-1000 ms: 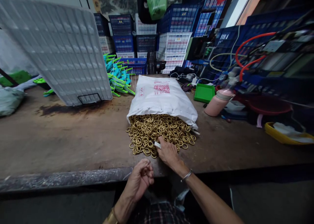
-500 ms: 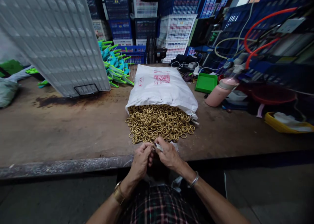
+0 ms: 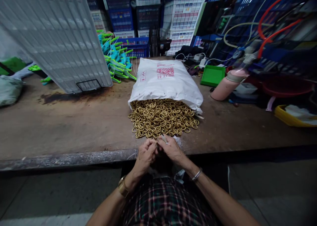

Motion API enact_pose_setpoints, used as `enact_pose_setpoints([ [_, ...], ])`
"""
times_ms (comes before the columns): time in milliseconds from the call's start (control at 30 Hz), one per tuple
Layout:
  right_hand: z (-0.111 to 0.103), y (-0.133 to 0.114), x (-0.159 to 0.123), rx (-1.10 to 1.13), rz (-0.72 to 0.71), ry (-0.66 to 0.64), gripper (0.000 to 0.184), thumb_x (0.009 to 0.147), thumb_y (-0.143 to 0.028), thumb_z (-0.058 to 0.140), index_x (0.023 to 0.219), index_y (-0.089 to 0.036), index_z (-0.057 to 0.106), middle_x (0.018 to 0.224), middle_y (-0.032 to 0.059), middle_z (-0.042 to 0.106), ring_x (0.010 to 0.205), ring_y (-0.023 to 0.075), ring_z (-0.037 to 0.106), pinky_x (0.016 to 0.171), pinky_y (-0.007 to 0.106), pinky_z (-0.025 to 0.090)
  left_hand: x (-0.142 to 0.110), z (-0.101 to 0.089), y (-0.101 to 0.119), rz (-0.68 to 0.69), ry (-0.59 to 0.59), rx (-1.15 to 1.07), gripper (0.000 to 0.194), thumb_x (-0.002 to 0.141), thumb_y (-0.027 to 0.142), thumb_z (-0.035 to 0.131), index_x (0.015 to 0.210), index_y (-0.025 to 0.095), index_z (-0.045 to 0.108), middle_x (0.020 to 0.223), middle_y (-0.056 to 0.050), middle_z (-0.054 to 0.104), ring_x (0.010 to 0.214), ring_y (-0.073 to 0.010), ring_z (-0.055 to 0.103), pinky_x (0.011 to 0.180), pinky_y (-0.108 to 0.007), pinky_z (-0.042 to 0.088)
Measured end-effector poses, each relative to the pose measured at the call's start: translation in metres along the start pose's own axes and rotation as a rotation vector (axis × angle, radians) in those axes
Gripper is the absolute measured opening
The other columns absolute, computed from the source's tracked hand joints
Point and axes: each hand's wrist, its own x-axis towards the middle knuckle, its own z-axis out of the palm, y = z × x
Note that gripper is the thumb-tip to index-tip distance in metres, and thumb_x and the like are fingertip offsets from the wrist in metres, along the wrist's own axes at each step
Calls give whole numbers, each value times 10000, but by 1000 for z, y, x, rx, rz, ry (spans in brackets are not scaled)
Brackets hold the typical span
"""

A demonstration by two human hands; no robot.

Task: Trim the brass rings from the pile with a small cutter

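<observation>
A heap of brass-coloured rings (image 3: 163, 118) spills from the mouth of a white woven sack (image 3: 165, 84) with red print. Just in front of the heap, at the table's near edge, my left hand (image 3: 146, 155) is closed in a pinch. A brass-coloured ring seems to be at its fingertips, mostly hidden by the fingers. My right hand (image 3: 172, 150) meets it, fingers closed around a small, flat, pale blade-like tool (image 3: 164, 139). Its working end is hidden between the two hands.
A ribbed translucent panel (image 3: 61, 37) leans at the left, beside green and turquoise hangers (image 3: 119, 64). On the right are a green tray (image 3: 212, 75), a pink bottle (image 3: 226, 87) and a yellow basket (image 3: 289, 118). Stacked crates (image 3: 183, 16) fill the back.
The whole view has tilted downward a little, so things sit higher in the picture. Both hands stay together at the table edge, with the fingertips slightly shifted.
</observation>
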Motion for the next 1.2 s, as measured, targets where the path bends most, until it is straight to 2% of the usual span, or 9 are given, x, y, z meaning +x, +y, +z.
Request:
enact_pose_setpoints([
  [100, 0, -1, -1, 0, -5, -4, 249, 803, -356, 425, 625, -183, 448, 568, -37, 484, 563, 99, 436, 565, 229, 351, 0, -1, -2, -3, -54, -51, 347, 762, 511, 520, 740, 166, 500, 526, 67, 414, 375, -34, 288, 372, -172, 222],
  [367, 0, -3, -6, 64, 12, -51, 251, 807, -331, 405, 617, -180, 466, 546, -43, 476, 525, 92, 431, 557, 222, 349, -6, -1, -5, 27, -71, -137, 312, 792, 460, 511, 740, 153, 491, 596, 43, 458, 411, -29, 303, 376, -161, 213],
  [467, 0, 0, -5, 33, 17, -3, 227, 810, -316, 394, 653, -180, 486, 546, -41, 477, 523, 95, 437, 548, 216, 342, -8, -1, -7, 26, -72, -177, 293, 794, 443, 520, 757, 155, 480, 619, 41, 460, 421, -26, 305, 377, -154, 202],
  [567, -1, 8, -7, -164, -36, 69, 221, 829, -318, 378, 707, -181, 500, 564, -28, 483, 539, 108, 442, 545, 219, 323, -8, -1, -8, 33, -49, -186, 291, 786, 443, 534, 759, 162, 462, 628, 43, 461, 423, -25, 304, 377, -152, 199],
  [733, 0, 15, -17, -554, -185, -62, 144, 761, -148, 399, 794, -183, 534, 628, 3, 552, 555, 122, 457, 545, 233, 268, -6, -2, -10, 40, -42, -137, 325, 772, 485, 536, 772, 172, 447, 546, 70, 403, 405, -33, 266, 376, -162, 180],
  [967, 2, 9, -18, -723, -153, -145, 277, 711, -91, 380, 923, -163, 542, 721, 48, 624, 616, 148, 513, 566, 247, 260, -5, -3, -10, 80, -5, -42, 350, 753, 507, 543, 762, 176, 428, 500, 83, 358, 421, -46, 269, 407, -178, 201],
  [1067, 2, 9, -17, -776, -147, -181, 293, 705, -98, 392, 954, -164, 532, 751, 48, 633, 636, 151, 526, 567, 251, 250, -7, -4, -11, 160, 29, 27, 340, 769, 491, 530, 725, 166, 442, 532, 65, 388, 450, -51, 304, 428, -184, 238],
  [1200, 0, 11, -11, -873, -103, -162, 267, 728, -121, 408, 964, -164, 523, 749, 49, 637, 642, 152, 536, 554, 258, 229, -17, -3, -10, 137, 22, 39, 319, 802, 463, 502, 714, 163, 439, 536, 64, 394, 430, -43, 300, 410, -180, 230],
])
